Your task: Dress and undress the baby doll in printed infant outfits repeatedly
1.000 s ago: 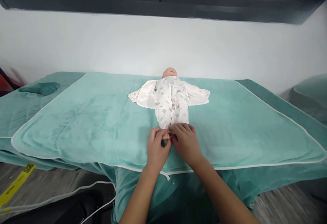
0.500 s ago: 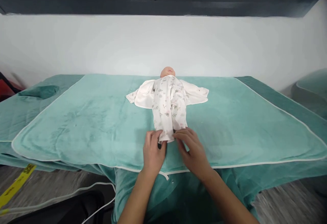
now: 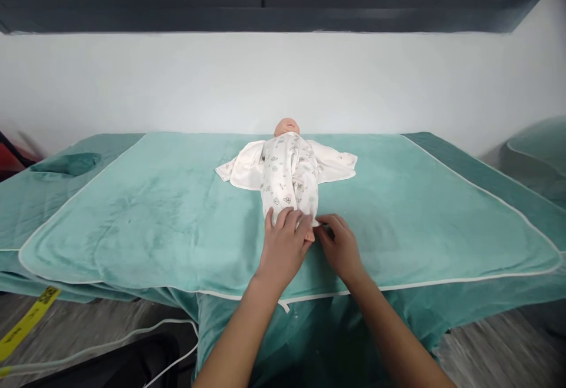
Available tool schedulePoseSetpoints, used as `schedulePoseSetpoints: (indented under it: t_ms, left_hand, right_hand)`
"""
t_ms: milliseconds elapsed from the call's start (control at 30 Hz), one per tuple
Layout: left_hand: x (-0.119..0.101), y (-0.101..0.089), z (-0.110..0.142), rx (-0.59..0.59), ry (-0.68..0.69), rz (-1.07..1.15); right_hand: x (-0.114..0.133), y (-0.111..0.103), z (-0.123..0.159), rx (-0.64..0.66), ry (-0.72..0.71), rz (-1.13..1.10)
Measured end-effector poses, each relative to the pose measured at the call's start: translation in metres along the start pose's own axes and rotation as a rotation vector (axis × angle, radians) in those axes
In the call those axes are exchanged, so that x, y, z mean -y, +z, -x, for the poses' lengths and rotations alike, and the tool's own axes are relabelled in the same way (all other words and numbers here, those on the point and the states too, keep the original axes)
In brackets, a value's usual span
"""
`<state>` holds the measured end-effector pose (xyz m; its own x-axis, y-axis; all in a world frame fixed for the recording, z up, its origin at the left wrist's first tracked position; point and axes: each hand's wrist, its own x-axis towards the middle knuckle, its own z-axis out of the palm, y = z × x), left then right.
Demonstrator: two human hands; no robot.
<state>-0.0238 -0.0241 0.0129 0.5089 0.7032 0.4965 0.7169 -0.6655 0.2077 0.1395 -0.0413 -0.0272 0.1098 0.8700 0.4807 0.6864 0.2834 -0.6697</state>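
Note:
A baby doll [image 3: 288, 167] lies on its back in the middle of a teal blanket [image 3: 154, 217], head toward the wall, dressed in a white printed romper with its sleeves spread out sideways. My left hand [image 3: 285, 245] is closed over the lower end of the romper's legs and covers the doll's feet. Just to its right, my right hand [image 3: 339, 245] pinches the hem of the right leg, where a bit of the doll's foot shows between the two hands.
The blanket covers a long padded table [image 3: 464, 158] against a white wall under a dark window frame. A folded teal cloth [image 3: 68, 163] lies at the far left. A white cable [image 3: 132, 335] and yellow tape [image 3: 26, 320] are on the floor below.
My left hand has moved right and up onto the romper's leg ends. My right hand has shifted slightly right and closed into a pinch on the hem.

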Motion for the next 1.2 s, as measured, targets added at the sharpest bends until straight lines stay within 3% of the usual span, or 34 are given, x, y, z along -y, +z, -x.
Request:
schedulePoseSetpoints:
  t_ms: [167,300,533,733,867,1000,1200]
  left_hand:
    - [-0.007,0.0,-0.007,0.005,-0.021,0.078]
    - [-0.011,0.006,-0.009,-0.059,-0.056,0.188]
    - [-0.01,0.008,-0.008,-0.163,-0.141,0.352]
    - [-0.012,0.009,-0.008,-0.107,-0.229,0.391]
    - [-0.01,0.012,-0.003,-0.098,-0.183,0.375]
    - [-0.005,0.013,0.003,-0.12,-0.175,0.393]
    - [-0.003,0.018,0.0,-0.14,-0.174,0.391]
  right_hand:
    - [0.013,-0.021,0.005,0.017,-0.103,-0.162]
    - [0.017,-0.034,0.002,-0.018,-0.072,-0.17]
    - [0.028,-0.042,0.001,0.003,-0.147,-0.134]
    - [0.036,-0.042,0.003,0.086,-0.196,-0.111]
    - [0.026,-0.038,0.009,0.11,-0.109,-0.172]
    - [0.02,-0.037,0.013,0.032,0.043,-0.271]
    - [0.034,-0.033,0.003,0.026,0.098,-0.384]
